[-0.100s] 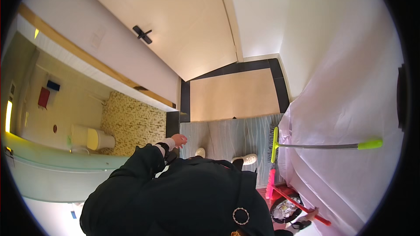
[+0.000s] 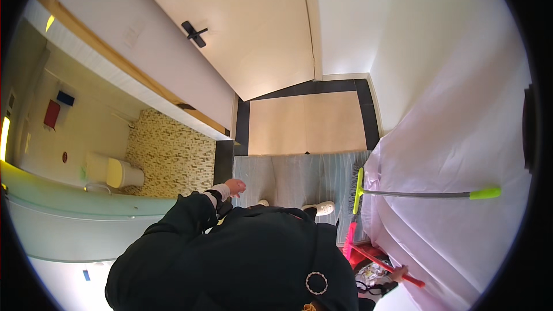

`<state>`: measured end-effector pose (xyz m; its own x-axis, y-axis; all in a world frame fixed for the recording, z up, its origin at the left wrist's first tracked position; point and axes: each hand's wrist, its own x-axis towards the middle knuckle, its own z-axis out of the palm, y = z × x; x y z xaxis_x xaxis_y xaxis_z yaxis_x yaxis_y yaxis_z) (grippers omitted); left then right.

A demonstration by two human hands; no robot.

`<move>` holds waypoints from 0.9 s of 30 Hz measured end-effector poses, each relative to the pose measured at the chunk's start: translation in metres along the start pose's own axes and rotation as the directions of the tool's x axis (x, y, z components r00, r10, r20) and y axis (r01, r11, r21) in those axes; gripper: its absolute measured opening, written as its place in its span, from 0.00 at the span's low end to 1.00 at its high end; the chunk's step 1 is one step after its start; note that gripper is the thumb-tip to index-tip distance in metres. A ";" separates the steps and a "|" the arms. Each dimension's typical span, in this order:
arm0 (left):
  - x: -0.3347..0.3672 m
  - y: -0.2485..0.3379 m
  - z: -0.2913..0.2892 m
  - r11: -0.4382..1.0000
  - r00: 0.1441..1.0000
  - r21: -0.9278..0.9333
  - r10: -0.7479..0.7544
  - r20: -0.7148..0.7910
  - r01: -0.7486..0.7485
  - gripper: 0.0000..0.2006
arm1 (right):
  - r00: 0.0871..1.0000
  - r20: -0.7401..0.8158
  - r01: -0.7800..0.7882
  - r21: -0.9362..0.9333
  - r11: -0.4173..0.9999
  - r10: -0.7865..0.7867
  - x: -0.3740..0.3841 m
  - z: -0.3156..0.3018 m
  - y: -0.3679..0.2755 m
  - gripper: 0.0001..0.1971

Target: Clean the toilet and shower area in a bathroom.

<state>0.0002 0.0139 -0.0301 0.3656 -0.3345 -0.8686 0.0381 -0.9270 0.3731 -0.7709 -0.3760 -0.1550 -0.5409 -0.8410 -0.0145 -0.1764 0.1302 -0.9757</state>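
My left hand [image 2: 235, 186] hangs loosely open and holds nothing, out past my black sleeve, above the left edge of a grey striped mat [image 2: 299, 175]. My right hand [image 2: 398, 270] shows only as a small patch at the lower right, closed around the red handle of a pink-headed broom [image 2: 350, 241]. A second broom with a lime-green head [image 2: 359, 190], grey shaft and green grip [image 2: 485, 193] leans against the white plastic sheeting [image 2: 461, 138] on the right. My white shoes [image 2: 324, 208] stand on the mat.
A wooden door with a black handle [image 2: 194, 33] stands ahead. On the left a doorway opens onto a bathroom with a mosaic floor [image 2: 173, 155] and a toilet [image 2: 118, 173]. Beyond the mat lies a tan floor panel with a black border [image 2: 311, 121].
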 end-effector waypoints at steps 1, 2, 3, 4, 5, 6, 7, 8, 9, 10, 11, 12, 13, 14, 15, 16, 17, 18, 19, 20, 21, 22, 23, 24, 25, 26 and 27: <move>-0.002 -0.025 0.005 1.000 1.000 -0.021 -0.013 0.006 0.013 0.19 | 1.000 0.018 0.002 -0.040 0.999 -0.001 -0.021 0.013 -0.001 0.16; -0.010 -0.049 0.002 0.998 0.999 -0.045 -0.040 -0.009 0.039 0.18 | 0.998 0.054 -0.010 -0.072 0.997 0.014 -0.051 0.045 -0.004 0.16; -0.022 -0.070 0.002 0.996 0.998 -0.076 -0.054 -0.011 0.053 0.18 | 0.995 0.096 0.008 -0.140 0.990 0.006 -0.077 0.060 -0.019 0.16; -0.027 -0.085 -0.003 0.994 0.999 -0.102 -0.050 -0.020 0.048 0.18 | 0.989 0.146 0.037 -0.196 0.980 -0.008 -0.105 0.093 -0.046 0.16; -0.035 -0.105 -0.003 0.987 0.998 -0.157 -0.023 -0.055 0.014 0.18 | 0.976 0.219 0.037 -0.223 0.974 0.013 -0.145 0.135 -0.099 0.16; -0.042 -0.124 -0.006 0.976 0.997 -0.214 0.011 -0.079 -0.027 0.18 | 0.959 0.282 0.053 -0.257 0.965 0.023 -0.193 0.165 -0.168 0.16; -0.040 -0.140 -0.009 0.968 0.997 -0.248 0.026 -0.070 -0.042 0.18 | 0.945 0.323 0.154 -0.283 0.947 -0.057 -0.229 0.179 -0.214 0.18; -0.040 -0.158 -0.014 0.961 0.993 -0.270 0.034 -0.110 -0.063 0.17 | 0.910 0.396 0.234 -0.250 0.940 -0.121 -0.236 0.185 -0.212 0.18; -0.040 -0.174 -0.016 0.950 0.987 -0.302 0.032 -0.158 -0.079 0.16 | 0.875 0.440 0.316 -0.202 0.927 -0.202 -0.251 0.198 -0.225 0.18; -0.042 -0.192 -0.017 0.932 0.986 -0.355 0.019 -0.166 -0.078 0.16 | 0.827 0.491 0.390 -0.149 0.909 -0.275 -0.274 0.212 -0.239 0.18; -0.046 -0.210 -0.018 0.906 0.960 -0.394 0.040 -0.277 -0.151 0.16 | 0.779 0.592 0.314 -0.079 0.946 -0.209 -0.299 0.224 -0.261 0.18; -0.050 -0.234 -0.016 0.880 0.920 -0.419 0.049 -0.389 -0.224 0.15 | 0.712 0.687 0.221 -0.026 0.975 -0.144 -0.331 0.238 -0.285 0.19; -0.053 -0.260 -0.005 0.862 0.918 -0.456 0.025 -0.397 -0.221 0.15 | 0.681 0.687 0.300 0.051 0.953 -0.252 -0.364 0.252 -0.301 0.19; -0.053 -0.294 0.007 0.872 0.867 -0.432 -0.015 -0.497 -0.232 0.15 | 0.612 0.753 0.340 0.025 0.940 -0.241 -0.392 0.269 -0.318 0.19; -0.051 -0.323 0.018 0.884 0.805 -0.401 -0.049 -0.592 -0.241 0.14 | 0.516 0.804 0.372 0.099 0.923 -0.295 -0.414 0.286 -0.321 0.19; -0.064 -0.341 0.023 0.937 0.812 -0.298 -0.026 -0.583 -0.184 0.14 | 0.425 0.837 0.393 0.172 0.904 -0.344 -0.441 0.304 -0.323 0.19; -0.074 -0.354 0.031 0.961 0.875 -0.275 -0.106 -0.472 -0.032 0.12 | 0.368 0.866 0.374 0.195 0.907 -0.338 -0.468 0.317 -0.327 0.19; -0.080 -0.378 0.043 0.999 0.922 -0.041 -0.013 -0.387 -0.003 0.10 | 0.307 0.895 0.352 0.208 0.912 -0.323 -0.506 0.322 -0.341 0.19; -0.084 -0.402 0.065 0.995 0.914 0.101 0.053 -0.401 -0.014 0.08 | 0.252 0.890 0.361 0.278 0.890 -0.380 -0.538 0.327 -0.354 0.19; -0.080 -0.441 0.092 0.984 0.852 -0.066 0.110 -0.511 -0.166 0.13 | 0.182 0.894 0.358 0.328 0.874 -0.410 -0.559 0.343 -0.352 0.18; -0.083 -0.446 0.103 0.982 0.887 -0.172 -0.009 -0.462 -0.080 0.13 | 0.129 0.921 0.327 0.311 0.893 -0.368 -0.578 0.346 -0.358 0.17; -0.086 -0.459 0.122 0.960 0.905 -0.281 -0.135 -0.403 0.019 0.12 | 0.061 0.945 0.290 0.292 0.912 -0.322 -0.605 0.347 -0.368 0.16; -0.090 -0.471 0.145 0.940 0.877 -0.338 -0.121 -0.465 -0.049 0.12 | 0.029 0.949 0.296 0.292 0.909 -0.315 -0.625 0.353 -0.371 0.16; -0.090 -0.492 0.172 0.916 0.842 -0.383 -0.113 -0.528 -0.117 0.11 | -0.065 0.941 0.279 0.336 0.899 -0.331 -0.645 0.359 -0.380 0.16; -0.095 -0.489 0.184 0.871 0.828 -0.474 -0.168 -0.535 -0.130 0.10 | -0.156 0.923 0.264 0.382 0.886 -0.352 -0.665 0.368 -0.383 0.16; -0.097 -0.484 0.190 0.844 0.896 -0.536 -0.256 -0.363 0.024 0.09 | -0.179 0.921 0.270 0.385 0.883 -0.347 -0.685 0.376 -0.388 0.16; -0.101 -0.476 0.192 0.879 0.918 -0.466 -0.261 -0.298 0.098 0.09 | -0.248 0.914 0.208 0.373 0.904 -0.321 -0.705 0.382 -0.394 0.16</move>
<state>-0.2337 0.4569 -0.1824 0.6027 -0.0152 -0.7978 0.5030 -0.7689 0.3947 -0.0054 -0.0352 0.1563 0.9425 -0.3132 0.1165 0.0354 -0.2530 -0.9668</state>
